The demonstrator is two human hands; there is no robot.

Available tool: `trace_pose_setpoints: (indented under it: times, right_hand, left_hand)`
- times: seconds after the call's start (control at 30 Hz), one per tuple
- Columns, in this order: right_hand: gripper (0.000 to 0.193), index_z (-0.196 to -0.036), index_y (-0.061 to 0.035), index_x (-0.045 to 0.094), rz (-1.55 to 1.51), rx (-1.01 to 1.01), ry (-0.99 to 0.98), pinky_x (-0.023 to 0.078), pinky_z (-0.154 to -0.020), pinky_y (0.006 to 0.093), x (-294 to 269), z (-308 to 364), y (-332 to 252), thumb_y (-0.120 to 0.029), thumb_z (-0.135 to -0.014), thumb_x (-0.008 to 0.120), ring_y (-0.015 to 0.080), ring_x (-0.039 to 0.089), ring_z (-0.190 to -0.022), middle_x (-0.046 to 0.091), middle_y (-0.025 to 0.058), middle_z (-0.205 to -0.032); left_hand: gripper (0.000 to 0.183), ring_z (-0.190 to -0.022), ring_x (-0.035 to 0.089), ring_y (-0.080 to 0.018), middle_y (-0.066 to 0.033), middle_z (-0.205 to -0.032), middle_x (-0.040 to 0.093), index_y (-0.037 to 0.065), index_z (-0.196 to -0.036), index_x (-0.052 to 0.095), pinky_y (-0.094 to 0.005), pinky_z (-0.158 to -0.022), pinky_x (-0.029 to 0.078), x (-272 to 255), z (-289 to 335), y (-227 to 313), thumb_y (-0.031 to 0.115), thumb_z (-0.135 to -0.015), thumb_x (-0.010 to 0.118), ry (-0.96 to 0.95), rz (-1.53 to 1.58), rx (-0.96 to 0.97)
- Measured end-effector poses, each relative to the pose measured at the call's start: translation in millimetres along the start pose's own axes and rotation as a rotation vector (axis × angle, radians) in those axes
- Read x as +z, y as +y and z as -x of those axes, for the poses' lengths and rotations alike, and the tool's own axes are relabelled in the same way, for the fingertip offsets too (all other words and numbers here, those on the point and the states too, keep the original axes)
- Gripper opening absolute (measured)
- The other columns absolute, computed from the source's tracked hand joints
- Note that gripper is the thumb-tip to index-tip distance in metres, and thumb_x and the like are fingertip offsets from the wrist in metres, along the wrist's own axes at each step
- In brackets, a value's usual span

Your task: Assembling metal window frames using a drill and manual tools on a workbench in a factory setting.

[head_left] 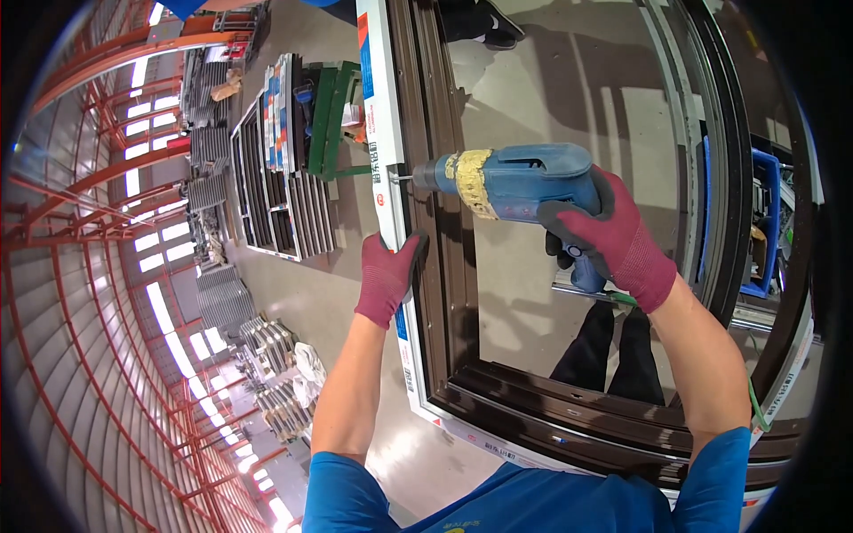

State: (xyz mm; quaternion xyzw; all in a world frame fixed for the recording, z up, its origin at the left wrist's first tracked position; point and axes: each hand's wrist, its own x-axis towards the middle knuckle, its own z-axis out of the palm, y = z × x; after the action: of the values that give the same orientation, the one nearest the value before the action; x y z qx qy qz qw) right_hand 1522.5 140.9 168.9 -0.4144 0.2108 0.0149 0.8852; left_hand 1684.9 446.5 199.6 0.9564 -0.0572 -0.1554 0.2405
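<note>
In my right hand [613, 235], gloved in maroon and grey, is a blue power drill [546, 182] with worn yellow tape around its front. It lies level across the brown metal window frame [435, 266], its chuck pointing left. The thin bit reaches the frame's left side rail, by the white printed protective film [385, 191]; whether the tip is inside the metal I cannot tell. Just below the bit, my left hand [391, 274], in a matching glove, grips that rail's outer edge, thumb on the inner side. The drill's lower grip is partly hidden by my fingers.
Blue bins [762, 222] with loose parts stand beyond the frame's right side. A green metal stand [333, 120] and stacked frames [284, 209] are on the floor at left. Another person's shoe [499, 25] shows at the top. A green cord [758, 400] hangs near my right elbow.
</note>
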Motion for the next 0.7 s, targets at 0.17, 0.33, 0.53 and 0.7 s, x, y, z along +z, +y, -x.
trace_pose_setpoints:
  times: [0.17, 0.33, 0.53, 0.7]
  right_hand:
    - [0.052, -0.135, 0.0007, 0.059, 0.098, -0.045, -0.065, 0.057, -0.061, 0.0288, 8.5, -6.1, -2.3, -0.017, -0.089, 0.078, 0.0124, 0.068, -0.071, 0.071, 0.009, -0.097]
    - [0.053, -0.134, 0.0006, 0.06, 0.065, -0.002, -0.093, 0.058, -0.062, 0.0283, 3.7, -11.0, -3.5, -0.018, -0.088, 0.079, 0.0116, 0.068, -0.071, 0.072, 0.0083, -0.097]
    - [0.051, -0.132, 0.0005, 0.061, 0.078, -0.034, -0.076, 0.058, -0.064, 0.0281, 4.4, -12.0, -1.6, -0.017, -0.088, 0.08, 0.0107, 0.067, -0.072, 0.072, 0.0082, -0.098]
    - [0.052, -0.134, 0.0002, 0.061, 0.061, -0.03, -0.158, 0.057, -0.065, 0.0285, 4.9, -18.0, -0.4, -0.016, -0.088, 0.08, 0.0099, 0.067, -0.077, 0.073, 0.0065, -0.101]
  left_hand:
    - [0.033, -0.071, 0.065, -0.0199, -0.0169, -0.081, 0.074, -0.009, -0.101, 0.072, -0.0381, -0.072, 0.054, -1.5, -1.8, 0.1, 0.021, -0.091, 0.079, -0.03, -0.008, -0.038]
    - [0.03, -0.069, 0.064, -0.0182, -0.0138, -0.079, 0.073, -0.008, -0.099, 0.071, -0.038, -0.07, 0.053, 0.1, 2.8, 5.5, 0.02, -0.091, 0.079, 0.002, 0.01, 0.028]
    - [0.028, -0.069, 0.062, -0.0154, -0.0121, -0.077, 0.072, -0.008, -0.097, 0.071, -0.0368, -0.068, 0.052, 0.6, 3.3, 11.4, 0.019, -0.092, 0.078, 0.009, -0.051, 0.036]
    - [0.029, -0.068, 0.06, -0.0148, -0.012, -0.077, 0.071, -0.008, -0.096, 0.071, -0.0361, -0.068, 0.052, -3.0, 4.9, 14.1, 0.019, -0.092, 0.078, -0.003, -0.057, -0.005]
